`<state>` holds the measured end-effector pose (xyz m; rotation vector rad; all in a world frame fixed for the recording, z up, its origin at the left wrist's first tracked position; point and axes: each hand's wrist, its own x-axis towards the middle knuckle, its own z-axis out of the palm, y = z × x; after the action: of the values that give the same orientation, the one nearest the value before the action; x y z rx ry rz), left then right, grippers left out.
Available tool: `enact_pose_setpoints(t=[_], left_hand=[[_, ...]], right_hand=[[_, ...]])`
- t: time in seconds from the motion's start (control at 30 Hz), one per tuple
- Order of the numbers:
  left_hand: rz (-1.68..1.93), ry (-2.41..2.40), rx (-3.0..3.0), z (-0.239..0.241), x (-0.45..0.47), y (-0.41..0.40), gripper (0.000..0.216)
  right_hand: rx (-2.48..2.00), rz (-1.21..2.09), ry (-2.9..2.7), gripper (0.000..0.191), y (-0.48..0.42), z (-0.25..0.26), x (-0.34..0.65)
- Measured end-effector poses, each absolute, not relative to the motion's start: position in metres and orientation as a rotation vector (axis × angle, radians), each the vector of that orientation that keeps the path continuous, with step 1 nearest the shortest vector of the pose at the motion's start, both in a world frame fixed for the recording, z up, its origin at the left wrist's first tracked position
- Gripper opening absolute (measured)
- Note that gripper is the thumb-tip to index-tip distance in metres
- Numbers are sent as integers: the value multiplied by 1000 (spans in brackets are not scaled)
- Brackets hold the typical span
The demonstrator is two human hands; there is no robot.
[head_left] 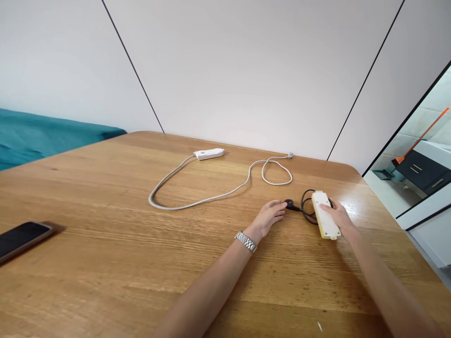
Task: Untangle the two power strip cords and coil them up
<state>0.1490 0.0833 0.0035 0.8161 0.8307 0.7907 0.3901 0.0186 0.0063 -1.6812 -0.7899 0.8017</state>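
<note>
Bare forearms stretch up over the wooden desk [116,281] from the lower edge, the left one wearing a silver watch [245,241]. Between them, a small white scrap [320,326] lies on the wood.

The right hand [336,213] grips a power strip [327,218] near the desk's right side, its thumb across the upper face and the fingers around the far edge. This strip is a long, narrow block with a plain white face, small dark dots near its corners and a yellow side; I cannot tell whether it is raised or resting. Beside it, a black cord [306,216] loops on the desk and runs to a round black plug [289,204].

The left hand [269,217] has its fingers loosely bent, tips at that plug; whether they pinch it I cannot tell.

Farther back lies a white extension block [209,154], its pale cord [197,205] curving across to a small loop and a light plug [290,155]. A dark phone [23,237] sits at the left.
</note>
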Motion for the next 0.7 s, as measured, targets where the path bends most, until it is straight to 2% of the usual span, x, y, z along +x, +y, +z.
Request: enact_pose_setpoints(t=[0.1,0.2,0.4,0.7], left_hand=[[815,853,858,2,149,84,45],[817,846,883,0,150,83,37],[820,827,915,1,149,83,32],[816,810,912,-2,148,86,27]], right_hand=[[-2044,591,-763,67,12,12,439],[-2191,491,-721,74,7,20,481],[-2350,381,-765,68,6,19,523],[-2406,252,-936,76,-2,16,528]])
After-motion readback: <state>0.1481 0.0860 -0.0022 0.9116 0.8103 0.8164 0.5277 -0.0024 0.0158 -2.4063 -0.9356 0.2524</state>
